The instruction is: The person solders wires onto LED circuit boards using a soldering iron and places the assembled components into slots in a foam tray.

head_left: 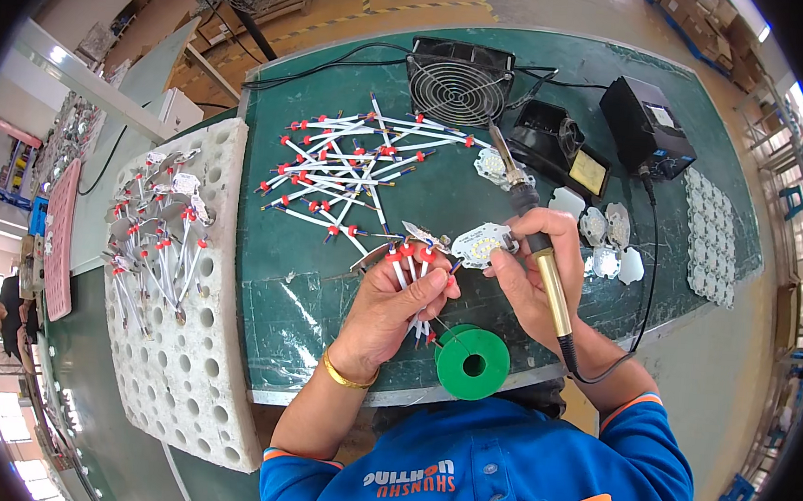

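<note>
My left hand (pixel 392 301) is closed round several white-sleeved wires (pixel 427 254) with red collars, some with small round boards at their ends. In my right hand (pixel 549 278) is a soldering iron (pixel 543 251), its gold handle down and its tip pointing up and away. The thumb and fingers of that hand also pinch a white LED board (pixel 482 244) just right of the wires. Below my left fingers is a green solder spool (pixel 455 349) near the table's front edge. A thin strand of solder runs from it toward my left hand.
Loose white-sleeved wires lie piled (pixel 342 167) on the green table. Behind them stand a fan (pixel 460 82), a soldering-iron stand (pixel 549 135) and a black box (pixel 647 128). Loose LED boards (pixel 608 230) and a board panel (pixel 708 237) lie right. Finished-looking wired boards rest on white foam (pixel 173 328).
</note>
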Demonstrator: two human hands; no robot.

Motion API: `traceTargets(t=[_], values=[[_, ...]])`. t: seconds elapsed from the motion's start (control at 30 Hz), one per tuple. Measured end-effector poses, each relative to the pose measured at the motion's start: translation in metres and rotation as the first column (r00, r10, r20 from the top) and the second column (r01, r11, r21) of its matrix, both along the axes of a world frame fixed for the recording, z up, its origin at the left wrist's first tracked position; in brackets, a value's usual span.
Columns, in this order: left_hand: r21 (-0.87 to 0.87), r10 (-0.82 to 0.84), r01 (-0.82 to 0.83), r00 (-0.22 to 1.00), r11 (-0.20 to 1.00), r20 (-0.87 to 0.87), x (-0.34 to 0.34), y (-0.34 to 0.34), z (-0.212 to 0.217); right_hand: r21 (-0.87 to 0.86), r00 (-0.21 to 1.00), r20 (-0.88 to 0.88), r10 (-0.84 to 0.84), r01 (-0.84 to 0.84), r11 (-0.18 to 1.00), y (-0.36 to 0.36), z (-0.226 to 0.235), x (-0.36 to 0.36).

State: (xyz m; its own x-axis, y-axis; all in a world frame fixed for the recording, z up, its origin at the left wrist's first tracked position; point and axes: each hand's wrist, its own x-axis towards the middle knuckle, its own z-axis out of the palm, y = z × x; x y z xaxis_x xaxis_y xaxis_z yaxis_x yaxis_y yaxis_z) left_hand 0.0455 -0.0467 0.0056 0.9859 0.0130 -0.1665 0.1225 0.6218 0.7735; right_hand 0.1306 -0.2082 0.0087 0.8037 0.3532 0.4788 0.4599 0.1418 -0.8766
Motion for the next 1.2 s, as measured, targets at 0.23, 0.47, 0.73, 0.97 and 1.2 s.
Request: traceTargets(t=[0.23, 0.47, 0.73, 0.97, 1.2], values=[[0.089, -0.012, 0.019, 0.997, 0.996, -0.082, -0.001, -0.002, 0.003, -0.1, 0.996, 0.093, 0.012, -0.002, 0.995, -0.005, 0.009, 0.001], [0.029, -0.115, 0.118, 0.989, 0.993, -0.097, -0.001, -0.001, 0.001, -0.084, 0.946, 0.321, 0.047, -0.021, 0.996, -0.003, 0.015, 0.006], [0.008, -0.036, 0.037, 0.993, 0.999, -0.112, 0.0, -0.008, -0.001, -0.081, 0.855, 0.518, 0.022, 0.023, 0.996, -0.001, 0.015, 0.005], [0.319, 0.243, -0.239, 0.97, 0.917, 0.025, 0.002, -0.022, 0.011, -0.064, 0.957, 0.272, -0.101, 0.123, 0.99, -0.003, 0.022, 0.006], [0.416, 0.315, -0.325, 0.944, 0.849, 0.096, 0.001, -0.032, 0.016, -0.088, 0.923, 0.383, -0.015, 0.052, 0.995, -0.003, 0.024, 0.009]])
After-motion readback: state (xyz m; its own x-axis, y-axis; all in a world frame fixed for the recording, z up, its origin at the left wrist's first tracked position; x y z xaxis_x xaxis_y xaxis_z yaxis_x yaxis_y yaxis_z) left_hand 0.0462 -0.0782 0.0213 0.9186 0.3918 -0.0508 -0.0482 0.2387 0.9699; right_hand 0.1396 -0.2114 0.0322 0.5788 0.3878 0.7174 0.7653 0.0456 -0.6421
